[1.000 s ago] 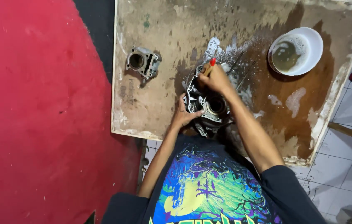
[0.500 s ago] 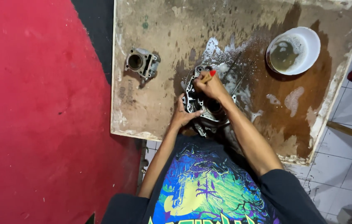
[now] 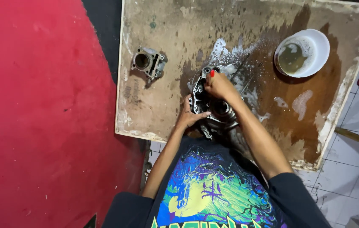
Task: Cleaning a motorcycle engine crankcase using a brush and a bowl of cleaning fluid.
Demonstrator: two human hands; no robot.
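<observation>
floor: red mat (image 3: 40, 118) | white tiles (image 3: 357, 169) | stained wooden board (image 3: 166, 33)

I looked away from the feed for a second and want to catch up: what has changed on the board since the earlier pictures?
The right hand with its red-tipped tool has slid a little left and towards the near edge across the metal engine casing, staying on it. The left hand still grips the casing's near left side. The casing, the small cylinder part, the white bowl and the wet wooden board stayed put.

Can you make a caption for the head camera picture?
Two hands scrub an engine case on a wet board.
</observation>
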